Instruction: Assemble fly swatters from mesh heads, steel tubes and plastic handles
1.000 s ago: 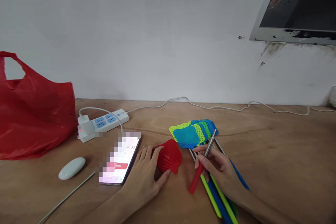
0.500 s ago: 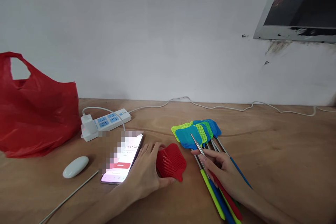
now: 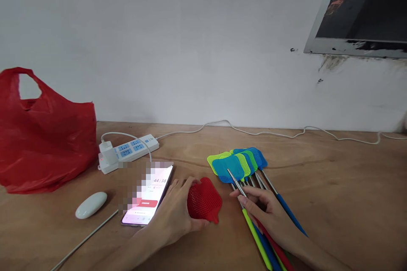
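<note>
My left hand grips a red perforated fly swatter head by its left side, fingers behind it and thumb at its lower edge. The head's narrow neck points down and toward me. In my right hand is a metal swatter rod with a red handle; its bare tip points up and left, apart from the red head. Beneath the right hand lies a fanned pile of fly swatters with blue, yellow-green and green heads. Their handles are partly hidden by that hand.
A lit phone lies just left of my left hand, partly blurred out. Beyond it are a white power strip with a plugged-in charger and a cable along the wall. A white mouse-shaped object and a red plastic bag are at left.
The red swatter head has shifted slightly left in my left hand. The bare rod tip in my right hand has also moved a little left. The camera view has tilted slightly up.
</note>
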The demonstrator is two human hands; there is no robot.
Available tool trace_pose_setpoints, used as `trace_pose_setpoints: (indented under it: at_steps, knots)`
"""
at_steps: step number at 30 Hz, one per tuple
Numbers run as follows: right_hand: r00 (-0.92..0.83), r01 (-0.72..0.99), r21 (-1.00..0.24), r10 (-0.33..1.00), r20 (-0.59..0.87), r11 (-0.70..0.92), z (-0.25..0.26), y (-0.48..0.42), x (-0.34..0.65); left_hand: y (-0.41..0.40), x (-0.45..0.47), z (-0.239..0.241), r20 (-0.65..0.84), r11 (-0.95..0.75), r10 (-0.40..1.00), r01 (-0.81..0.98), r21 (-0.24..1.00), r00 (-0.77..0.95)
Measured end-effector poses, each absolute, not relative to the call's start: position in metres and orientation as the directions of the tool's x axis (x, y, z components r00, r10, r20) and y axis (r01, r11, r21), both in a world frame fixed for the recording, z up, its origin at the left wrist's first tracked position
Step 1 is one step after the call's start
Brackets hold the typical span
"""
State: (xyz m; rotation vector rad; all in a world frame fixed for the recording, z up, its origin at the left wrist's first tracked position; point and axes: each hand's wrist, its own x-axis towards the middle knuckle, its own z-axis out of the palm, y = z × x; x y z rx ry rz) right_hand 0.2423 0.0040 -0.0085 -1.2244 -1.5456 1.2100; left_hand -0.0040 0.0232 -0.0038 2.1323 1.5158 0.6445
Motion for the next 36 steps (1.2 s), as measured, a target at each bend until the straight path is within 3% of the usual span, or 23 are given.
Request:
trace_pose_setpoints:
  at_steps: [8, 15, 18, 25, 36]
  knots:
    - [-0.199, 0.260, -0.957, 0.977, 0.075, 0.127, -0.009, 0.003, 0.242, 0.020, -0.003, 0.002, 0.061, -0.283, 0.949, 0.749, 0.600, 0.310]
    - [-0.194, 0.262, -0.958, 0.979, 0.065, 0.116, -0.005, 0.003, 0.242, 0.017, -0.002, -0.010, 0.223, -0.400, 0.916, 0.710, 0.580, 0.333]
    - [-0.205, 0.248, -0.964, 0.978, 0.044, 0.096, -0.006, 0.002, 0.244, 0.020, -0.003, -0.013, 0.300, -0.414, 0.910, 0.649, 0.638, 0.286]
    - [-0.332, 0.168, -0.986, 0.942, -0.056, 0.001, -0.018, -0.004, 0.249, 0.025, -0.005, -0.004, 0.230, -0.284, 0.959, 0.508, 0.813, 0.168]
    - [-0.386, 0.245, -0.969, 0.920, -0.069, 0.030, -0.013, -0.005, 0.249, 0.024, -0.005, -0.009, 0.222, -0.255, 0.967, 0.459, 0.851, 0.125]
